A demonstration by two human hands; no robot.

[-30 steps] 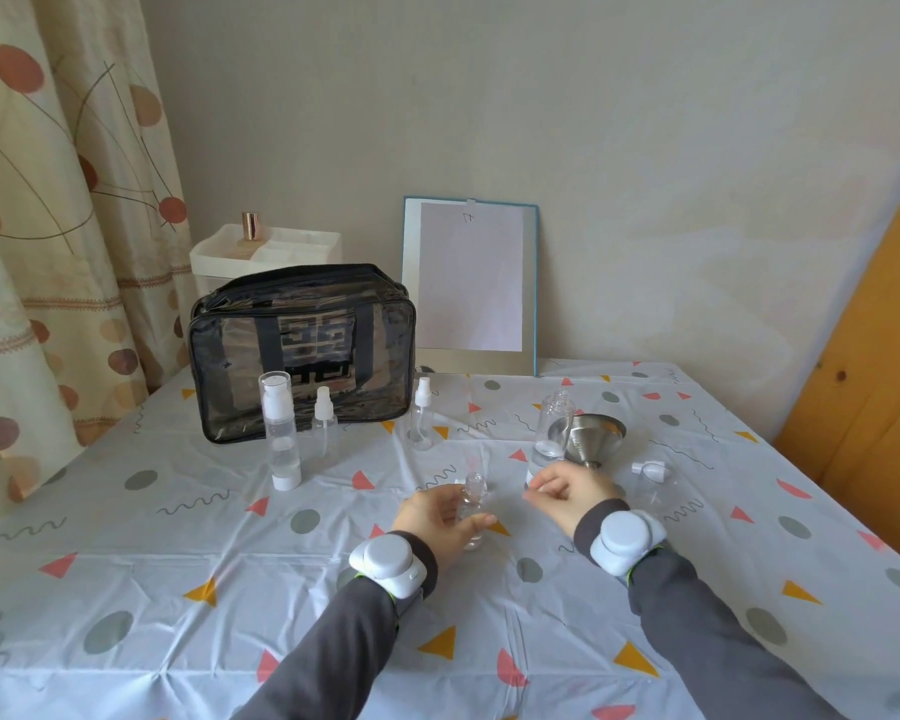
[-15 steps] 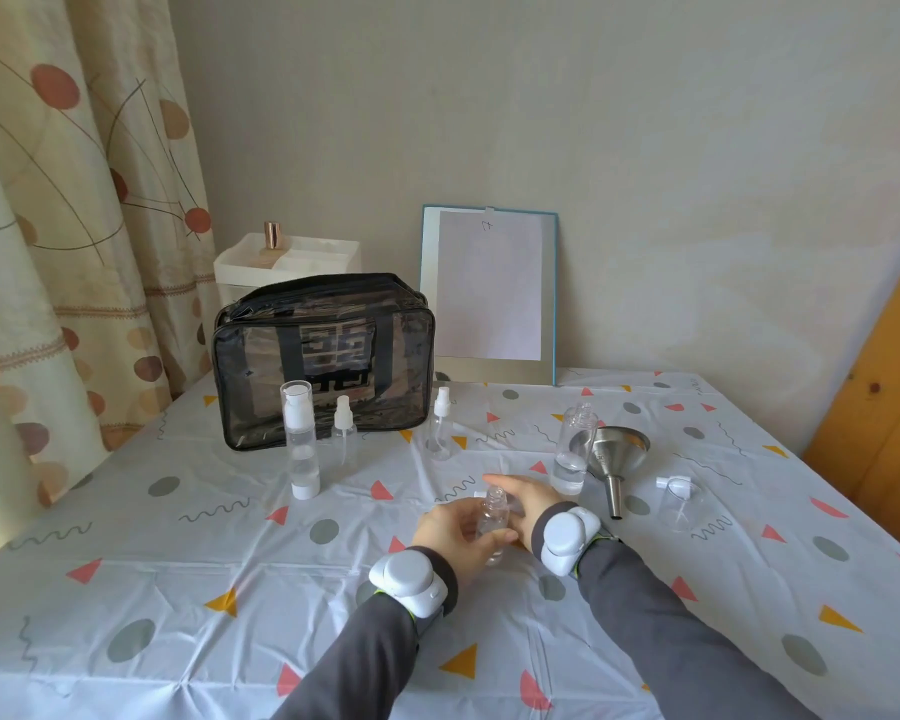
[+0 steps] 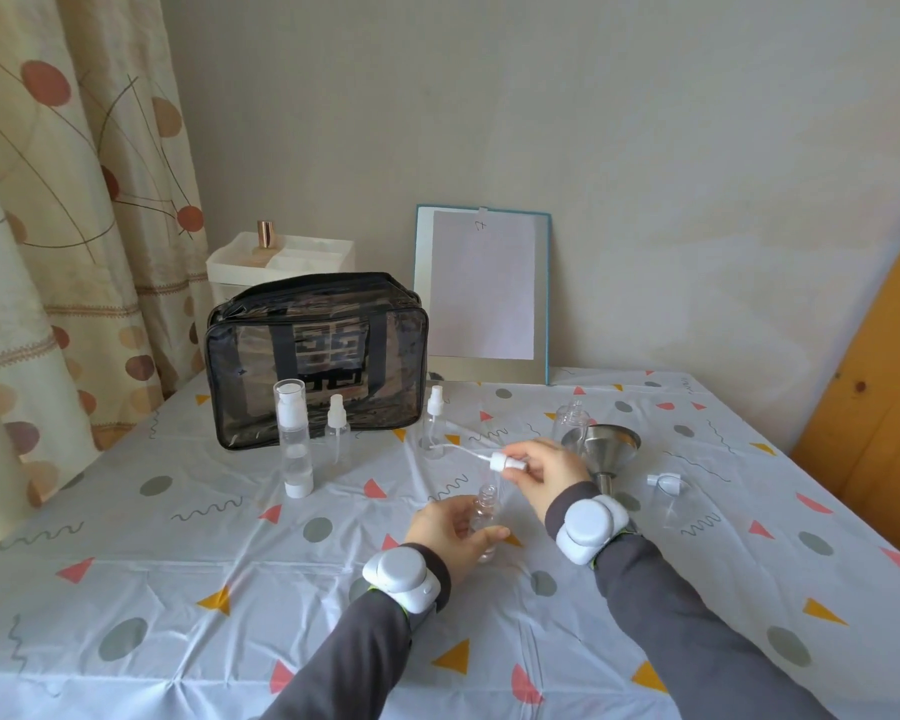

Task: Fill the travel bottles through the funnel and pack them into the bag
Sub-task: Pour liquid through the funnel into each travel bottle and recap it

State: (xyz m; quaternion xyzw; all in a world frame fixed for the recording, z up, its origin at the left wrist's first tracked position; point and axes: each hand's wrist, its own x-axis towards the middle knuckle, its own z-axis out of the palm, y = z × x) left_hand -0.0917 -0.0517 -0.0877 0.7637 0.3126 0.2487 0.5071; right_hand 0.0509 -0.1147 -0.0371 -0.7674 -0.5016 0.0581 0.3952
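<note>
My left hand (image 3: 450, 530) grips a small clear bottle (image 3: 484, 509) standing on the table, its neck uncovered. Just above it, my right hand (image 3: 544, 472) pinches the white spray cap (image 3: 505, 462), whose thin tube points left. A steel funnel (image 3: 604, 446) lies tipped behind my right hand, beside an uncapped clear bottle (image 3: 572, 418). The black see-through bag (image 3: 315, 358) stands at the back left. In front of it stand a tall pump bottle (image 3: 294, 439) and two small spray bottles (image 3: 338, 439) (image 3: 435, 426).
A clear cup with a white cap (image 3: 668, 493) sits right of the funnel. A mirror board (image 3: 481, 293) leans on the wall, a white organiser (image 3: 281, 259) stands behind the bag, a curtain (image 3: 63, 226) hangs left. A patterned cloth (image 3: 178, 589) covers the table.
My right hand has taken the spray cap with its tube off the bottle and raised it above the neck. My left hand has kept hold of the bottle.
</note>
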